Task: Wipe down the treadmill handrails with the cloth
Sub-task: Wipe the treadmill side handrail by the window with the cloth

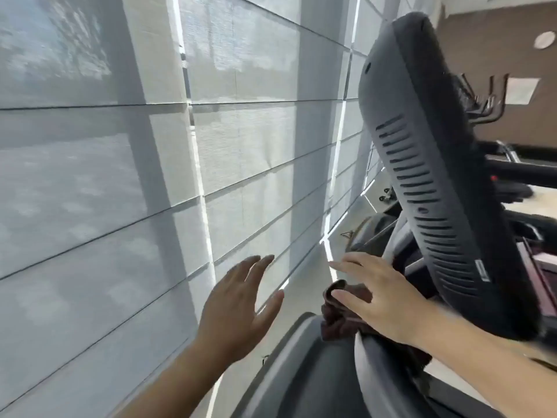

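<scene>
A dark brown cloth (pixel 342 315) lies bunched on the grey treadmill handrail (pixel 373 366) at lower centre right. My right hand (pixel 379 297) rests flat on top of the cloth with fingers spread, pressing it against the rail. My left hand (pixel 241 300) hovers in the air to the left of the rail, palm open, fingers apart, holding nothing. The back of the treadmill console (pixel 422 176) rises tilted just right of my right hand.
A window wall with pale roller blinds (pixel 150 176) fills the left and centre, close to my left hand. More black exercise machines (pixel 512 170) stand at the right. A strip of light floor (pixel 301 297) runs between blinds and treadmill.
</scene>
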Demonstrator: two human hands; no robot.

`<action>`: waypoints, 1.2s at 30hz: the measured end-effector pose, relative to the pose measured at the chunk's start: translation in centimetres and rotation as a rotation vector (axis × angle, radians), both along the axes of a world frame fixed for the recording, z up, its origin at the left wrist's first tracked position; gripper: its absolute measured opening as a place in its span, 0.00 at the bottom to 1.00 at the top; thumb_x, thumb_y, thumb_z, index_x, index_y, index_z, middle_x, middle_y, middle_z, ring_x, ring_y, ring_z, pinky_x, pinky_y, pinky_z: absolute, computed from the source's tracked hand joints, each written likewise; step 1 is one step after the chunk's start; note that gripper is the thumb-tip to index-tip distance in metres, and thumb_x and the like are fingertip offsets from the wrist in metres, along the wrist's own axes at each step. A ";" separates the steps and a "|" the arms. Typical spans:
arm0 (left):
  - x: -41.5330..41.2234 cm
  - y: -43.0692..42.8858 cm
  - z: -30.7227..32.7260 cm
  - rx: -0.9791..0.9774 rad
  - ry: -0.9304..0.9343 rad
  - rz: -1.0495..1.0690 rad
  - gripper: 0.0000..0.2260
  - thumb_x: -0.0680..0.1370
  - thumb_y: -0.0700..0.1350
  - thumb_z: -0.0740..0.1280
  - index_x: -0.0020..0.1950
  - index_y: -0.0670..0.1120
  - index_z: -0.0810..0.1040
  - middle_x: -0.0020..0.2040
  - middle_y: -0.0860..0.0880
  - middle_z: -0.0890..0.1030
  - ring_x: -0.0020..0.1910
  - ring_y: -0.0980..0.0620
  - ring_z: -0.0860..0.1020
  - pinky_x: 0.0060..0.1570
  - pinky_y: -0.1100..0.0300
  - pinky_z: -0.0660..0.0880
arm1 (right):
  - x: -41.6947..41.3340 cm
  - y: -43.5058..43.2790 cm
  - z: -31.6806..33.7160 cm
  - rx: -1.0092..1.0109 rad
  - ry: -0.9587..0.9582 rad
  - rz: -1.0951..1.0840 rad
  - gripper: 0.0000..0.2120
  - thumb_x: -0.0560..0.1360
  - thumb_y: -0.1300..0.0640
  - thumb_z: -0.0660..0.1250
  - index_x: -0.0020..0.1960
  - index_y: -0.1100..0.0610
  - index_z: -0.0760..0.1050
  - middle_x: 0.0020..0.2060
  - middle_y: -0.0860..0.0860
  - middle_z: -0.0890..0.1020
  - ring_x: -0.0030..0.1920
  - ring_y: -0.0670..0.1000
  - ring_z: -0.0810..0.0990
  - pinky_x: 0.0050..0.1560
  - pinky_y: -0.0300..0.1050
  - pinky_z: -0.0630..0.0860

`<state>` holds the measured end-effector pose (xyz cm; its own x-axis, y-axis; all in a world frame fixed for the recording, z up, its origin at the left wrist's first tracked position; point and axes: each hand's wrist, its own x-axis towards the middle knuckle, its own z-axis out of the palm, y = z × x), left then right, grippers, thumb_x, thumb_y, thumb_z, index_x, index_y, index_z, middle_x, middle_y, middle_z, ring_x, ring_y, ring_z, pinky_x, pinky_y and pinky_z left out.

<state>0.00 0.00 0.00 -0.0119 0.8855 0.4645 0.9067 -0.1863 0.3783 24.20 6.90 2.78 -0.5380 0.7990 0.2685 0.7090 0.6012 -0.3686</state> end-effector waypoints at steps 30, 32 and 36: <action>4.4 8.4 -3.5 -0.138 -0.092 -0.362 0.25 0.74 0.66 0.48 0.70 0.61 0.59 0.70 0.59 0.65 0.68 0.59 0.63 0.63 0.64 0.60 | 2.5 0.5 -3.6 -0.122 -0.055 -0.075 0.25 0.69 0.39 0.67 0.65 0.41 0.69 0.67 0.35 0.64 0.69 0.36 0.58 0.69 0.43 0.63; 4.3 8.6 -3.6 -0.149 -0.100 -0.388 0.26 0.74 0.66 0.48 0.70 0.60 0.60 0.70 0.58 0.66 0.68 0.59 0.64 0.63 0.64 0.60 | 2.3 0.0 -4.0 -0.060 -0.019 -0.123 0.21 0.69 0.42 0.68 0.61 0.43 0.73 0.65 0.37 0.68 0.67 0.38 0.62 0.66 0.43 0.66; 4.3 8.1 -3.5 -0.160 -0.083 -0.438 0.26 0.73 0.66 0.48 0.70 0.60 0.61 0.69 0.58 0.66 0.67 0.58 0.64 0.62 0.64 0.61 | 2.4 -1.4 -3.8 -0.020 0.042 -0.174 0.17 0.70 0.49 0.71 0.58 0.47 0.76 0.61 0.41 0.72 0.60 0.41 0.68 0.62 0.28 0.62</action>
